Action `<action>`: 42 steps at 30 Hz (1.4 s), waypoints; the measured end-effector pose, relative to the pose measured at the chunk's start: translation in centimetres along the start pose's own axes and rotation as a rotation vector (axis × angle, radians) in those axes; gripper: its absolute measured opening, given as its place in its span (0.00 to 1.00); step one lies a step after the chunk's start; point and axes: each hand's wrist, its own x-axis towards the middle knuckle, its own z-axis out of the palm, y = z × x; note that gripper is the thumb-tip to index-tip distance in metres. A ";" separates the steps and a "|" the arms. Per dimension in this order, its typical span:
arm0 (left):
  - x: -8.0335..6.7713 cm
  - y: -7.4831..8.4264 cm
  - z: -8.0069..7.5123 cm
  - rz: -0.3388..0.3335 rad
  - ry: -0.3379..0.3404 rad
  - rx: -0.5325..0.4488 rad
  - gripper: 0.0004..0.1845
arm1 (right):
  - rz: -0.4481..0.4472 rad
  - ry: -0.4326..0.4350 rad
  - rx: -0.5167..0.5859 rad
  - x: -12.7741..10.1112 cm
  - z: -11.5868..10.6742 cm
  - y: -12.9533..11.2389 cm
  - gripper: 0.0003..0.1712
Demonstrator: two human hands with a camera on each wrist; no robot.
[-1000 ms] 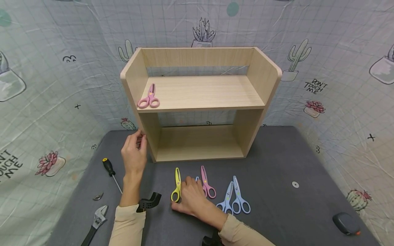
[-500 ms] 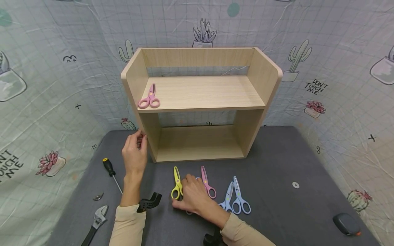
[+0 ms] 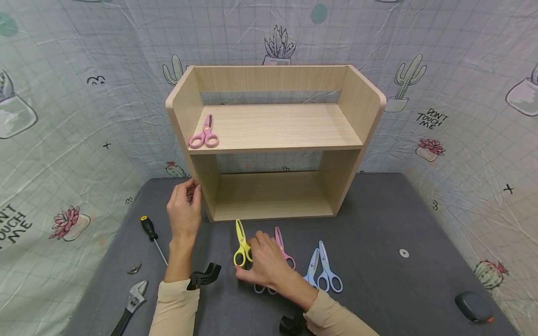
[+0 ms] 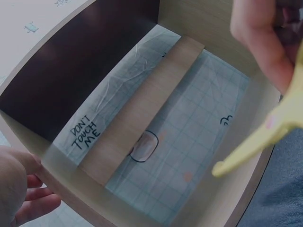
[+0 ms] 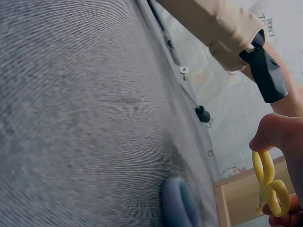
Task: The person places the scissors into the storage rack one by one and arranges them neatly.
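My right hand pinches the handles of yellow scissors, lifted a little off the grey table in front of the wooden shelf unit. The yellow scissors show in the right wrist view with fingers round the loops, and their blade crosses the left wrist view. My left hand grips the shelf's left side panel near its foot. Pink scissors lie on the upper shelf at the left. On the table lie pink scissors, two blue pairs and a blue handle under my right hand.
A black-handled screwdriver, a wrench and a small metal piece lie at the table's left. A washer and a dark tape measure sit at the right. Patterned cloth hangs behind and beside.
My right hand has picked the yellow scissors up off the table and moved them forward toward the shelf, uncovering a blue handle beneath. The left hand has stayed on the shelf's side.
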 end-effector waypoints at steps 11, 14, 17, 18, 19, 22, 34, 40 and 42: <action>0.1 -0.1 0.0 0.013 0.006 -0.001 0.13 | 0.005 0.014 0.076 0.6 -1.6 0.3 0.32; 0.1 -0.1 0.0 0.013 0.006 -0.008 0.14 | 0.011 0.010 0.082 0.7 -2.1 0.2 0.32; 0.0 -0.1 0.0 0.008 0.001 -0.007 0.14 | 0.011 0.035 0.094 0.8 -2.5 0.2 0.32; 0.0 -0.1 -0.1 0.005 -0.001 -0.004 0.14 | 0.012 0.047 0.100 0.9 -2.7 0.2 0.32; 0.0 -0.1 -0.1 0.003 -0.003 -0.002 0.14 | 0.013 0.058 0.104 0.9 -2.8 0.2 0.32; 0.0 0.0 -0.1 -0.001 -0.005 0.006 0.14 | 0.002 0.095 0.127 1.1 -3.4 0.1 0.32; 0.1 -0.1 0.0 0.004 0.000 -0.002 0.14 | -0.065 0.222 0.180 2.0 -5.8 -0.2 0.29; 0.0 0.0 0.0 -0.007 -0.011 0.011 0.14 | -0.094 0.287 0.196 2.5 -7.0 -0.4 0.31; 0.0 0.0 0.0 -0.005 -0.009 0.009 0.14 | -0.104 0.305 0.200 2.7 -7.3 -0.5 0.31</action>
